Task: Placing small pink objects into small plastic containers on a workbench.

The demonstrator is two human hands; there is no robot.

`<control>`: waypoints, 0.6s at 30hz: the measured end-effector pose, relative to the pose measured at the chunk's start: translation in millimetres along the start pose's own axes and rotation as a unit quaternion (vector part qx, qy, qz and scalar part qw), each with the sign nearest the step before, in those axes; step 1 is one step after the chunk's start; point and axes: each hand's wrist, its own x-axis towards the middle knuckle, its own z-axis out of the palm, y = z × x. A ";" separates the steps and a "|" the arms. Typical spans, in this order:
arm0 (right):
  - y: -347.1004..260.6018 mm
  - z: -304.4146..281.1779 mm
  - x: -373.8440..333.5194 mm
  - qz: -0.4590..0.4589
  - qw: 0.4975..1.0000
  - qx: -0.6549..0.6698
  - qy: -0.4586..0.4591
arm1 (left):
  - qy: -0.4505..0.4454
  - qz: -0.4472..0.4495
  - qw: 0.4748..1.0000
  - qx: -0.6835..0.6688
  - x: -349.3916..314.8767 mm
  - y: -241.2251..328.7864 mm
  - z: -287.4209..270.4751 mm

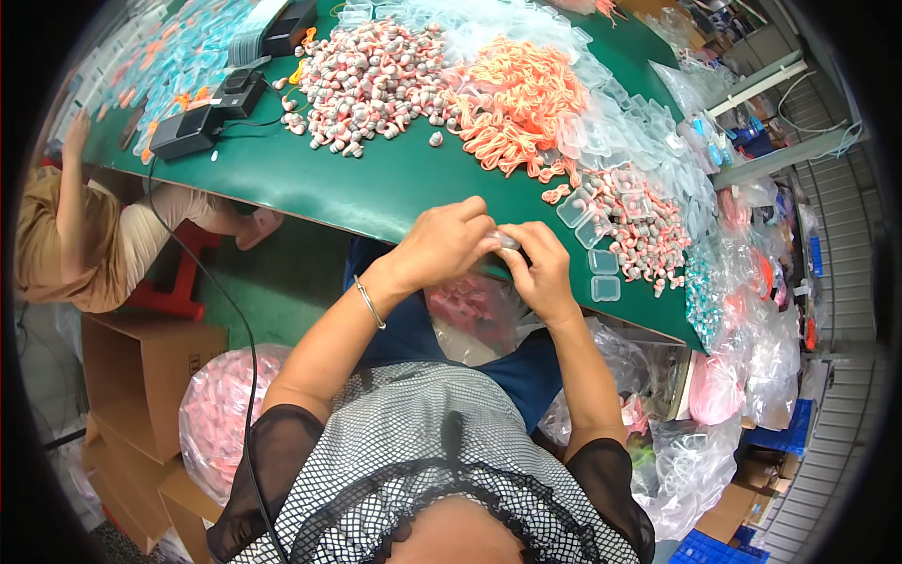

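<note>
My left hand and my right hand meet at the near edge of the green table. Both are closed, fingertips pinching a small pale, translucent piece between them; the fingers hide most of it, and its kind is unclear. Beyond them lies a large pile of small grey-and-pink plugs. Beside that pile, bundled orange cords are heaped. To the right of my right hand sit small clear plastic cases and a smaller pile of pink-and-grey plugs.
Clear cases spread along the table's right side. Black boxy devices stand at the far left; a black cable hangs down past my left arm. Another person sits at the left. Cardboard boxes and a bag of pink pieces lie below.
</note>
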 end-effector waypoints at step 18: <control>41.1 -59.2 9.1 0.105 0.966 -0.219 0.083 | 0.130 -0.155 0.971 0.124 13.7 -40.8 -38.4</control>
